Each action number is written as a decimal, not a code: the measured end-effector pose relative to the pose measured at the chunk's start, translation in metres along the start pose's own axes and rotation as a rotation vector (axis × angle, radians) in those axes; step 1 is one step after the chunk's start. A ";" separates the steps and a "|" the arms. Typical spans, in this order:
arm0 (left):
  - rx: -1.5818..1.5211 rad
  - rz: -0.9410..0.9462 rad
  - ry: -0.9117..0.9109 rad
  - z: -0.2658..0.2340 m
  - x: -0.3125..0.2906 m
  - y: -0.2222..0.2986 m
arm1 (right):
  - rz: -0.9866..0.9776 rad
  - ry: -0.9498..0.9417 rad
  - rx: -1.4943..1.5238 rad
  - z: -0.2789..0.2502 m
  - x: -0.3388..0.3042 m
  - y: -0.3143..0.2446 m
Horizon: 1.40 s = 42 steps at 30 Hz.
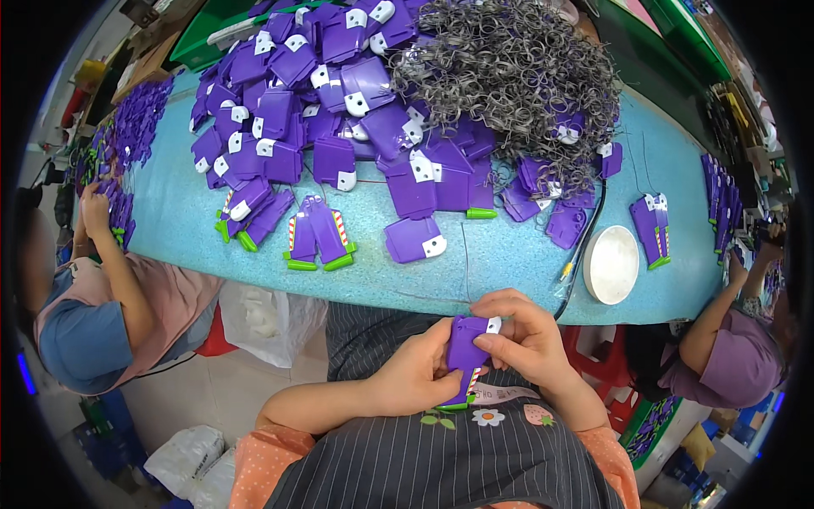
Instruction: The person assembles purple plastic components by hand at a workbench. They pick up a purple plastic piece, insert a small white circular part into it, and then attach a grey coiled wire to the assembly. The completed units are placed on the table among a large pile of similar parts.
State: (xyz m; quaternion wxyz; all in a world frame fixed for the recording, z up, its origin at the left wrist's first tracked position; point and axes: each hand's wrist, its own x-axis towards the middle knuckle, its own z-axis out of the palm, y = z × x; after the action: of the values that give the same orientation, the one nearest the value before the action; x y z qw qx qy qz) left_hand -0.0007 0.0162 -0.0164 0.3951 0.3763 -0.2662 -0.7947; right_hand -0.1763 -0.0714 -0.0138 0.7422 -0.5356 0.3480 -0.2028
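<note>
A flat purple plastic part (465, 345) with a white corner, a red-and-white striped edge and a green end is held between both hands, above my lap at the table's near edge. My left hand (417, 366) is closed round its left side, the thumb lying across its lower part. At the white corner my right hand (527, 341) pinches the part between thumb and fingers. A thin dark wire (465, 259) lies on the table just beyond my right fingers; whether it joins the part cannot be seen.
Purple parts with white corners (280, 119) are heaped on the blue table (356, 276). A tangle of dark wire loops (509, 64) lies beside them. Striped, green-ended parts (320, 233) sit nearer. A white bowl (611, 265) stands right, by a black cable (585, 246). People sit at either side.
</note>
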 end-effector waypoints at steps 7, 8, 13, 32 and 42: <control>0.177 0.075 0.065 0.006 0.001 0.004 | -0.060 -0.021 -0.045 -0.005 -0.002 -0.004; 0.227 0.074 0.088 0.006 0.001 0.004 | -0.057 -0.029 -0.035 -0.006 -0.003 -0.006; 0.347 0.102 0.062 0.009 0.000 0.007 | -0.071 0.178 0.137 0.004 -0.012 -0.010; 0.368 0.194 -0.010 -0.012 0.009 0.007 | -0.185 -0.002 -0.007 -0.005 -0.005 -0.003; 0.455 0.500 0.219 -0.009 0.015 0.029 | -0.133 0.144 -0.343 -0.011 -0.018 -0.018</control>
State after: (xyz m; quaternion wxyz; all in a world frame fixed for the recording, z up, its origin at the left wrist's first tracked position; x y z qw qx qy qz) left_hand 0.0125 -0.0128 -0.0063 0.5096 0.4609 -0.4764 -0.5486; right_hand -0.1957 -0.0725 0.0061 0.5982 -0.6602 0.3934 -0.2270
